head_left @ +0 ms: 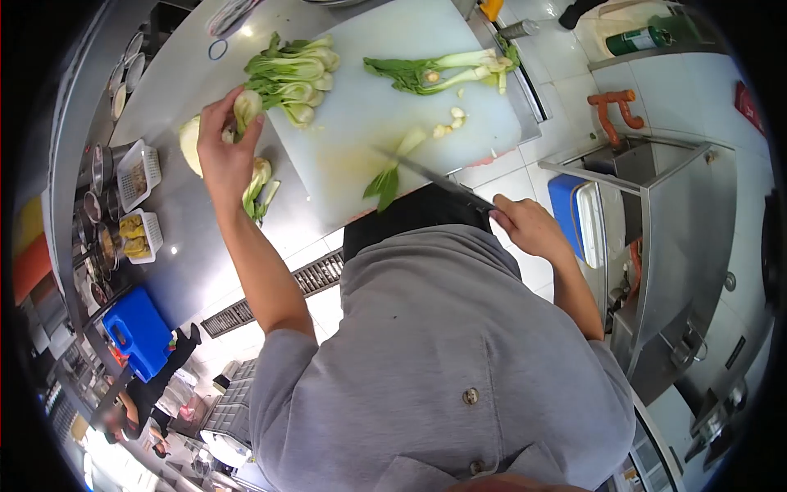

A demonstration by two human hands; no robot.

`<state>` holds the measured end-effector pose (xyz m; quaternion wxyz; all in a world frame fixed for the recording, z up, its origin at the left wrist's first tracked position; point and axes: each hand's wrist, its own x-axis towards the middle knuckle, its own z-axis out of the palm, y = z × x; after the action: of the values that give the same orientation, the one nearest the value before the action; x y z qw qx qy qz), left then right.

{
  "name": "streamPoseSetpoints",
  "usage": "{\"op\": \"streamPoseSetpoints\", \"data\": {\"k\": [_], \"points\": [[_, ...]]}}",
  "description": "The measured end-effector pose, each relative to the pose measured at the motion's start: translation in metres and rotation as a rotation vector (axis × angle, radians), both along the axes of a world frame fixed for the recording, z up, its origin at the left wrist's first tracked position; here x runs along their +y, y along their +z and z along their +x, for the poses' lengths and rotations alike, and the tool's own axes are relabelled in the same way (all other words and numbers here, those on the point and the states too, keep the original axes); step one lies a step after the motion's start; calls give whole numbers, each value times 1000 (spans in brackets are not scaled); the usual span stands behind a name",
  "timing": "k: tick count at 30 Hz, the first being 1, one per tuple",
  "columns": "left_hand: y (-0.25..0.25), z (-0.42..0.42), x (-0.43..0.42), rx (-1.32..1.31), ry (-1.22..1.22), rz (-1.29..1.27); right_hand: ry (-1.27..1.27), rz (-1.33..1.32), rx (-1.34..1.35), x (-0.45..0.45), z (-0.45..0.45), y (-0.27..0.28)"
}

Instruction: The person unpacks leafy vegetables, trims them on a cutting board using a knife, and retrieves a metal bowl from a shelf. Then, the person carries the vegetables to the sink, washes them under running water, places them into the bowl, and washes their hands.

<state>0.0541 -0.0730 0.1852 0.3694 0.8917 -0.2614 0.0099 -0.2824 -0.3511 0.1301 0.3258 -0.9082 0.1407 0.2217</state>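
Now, left hand (227,148): you grasp one bok choy (247,107) beside the cutting board (385,33)
Right hand (529,225): grips one knife (434,176), partly over it

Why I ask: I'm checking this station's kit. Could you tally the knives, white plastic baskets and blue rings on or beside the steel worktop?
Knife: 1, in the right hand
White baskets: 2, one above the other in the view
Blue ring: 1
Total: 4
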Motion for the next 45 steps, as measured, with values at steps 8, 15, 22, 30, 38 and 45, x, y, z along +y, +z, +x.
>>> {"op": "streamPoseSetpoints", "data": {"k": [8,15,22,30,38,45], "points": [[-42,55,-44,-400,-411,284,-161,-193,-76,-18,10,-4],[-59,43,-26,-306,-309,360,-207,-140,-85,-9,6,-4],[-58,14,99,215,156,41,-259,-97,-99,-4,7,-7],[-113,-21,120,-36,114,342,-212,-72,-151,-9,23,-11],[-55,-53,59,686,117,-162,-218,-107,-177,-7,18,0],[-110,-112,-38,459,-220,-69,-147,-70,-95,22,14,28]]}}
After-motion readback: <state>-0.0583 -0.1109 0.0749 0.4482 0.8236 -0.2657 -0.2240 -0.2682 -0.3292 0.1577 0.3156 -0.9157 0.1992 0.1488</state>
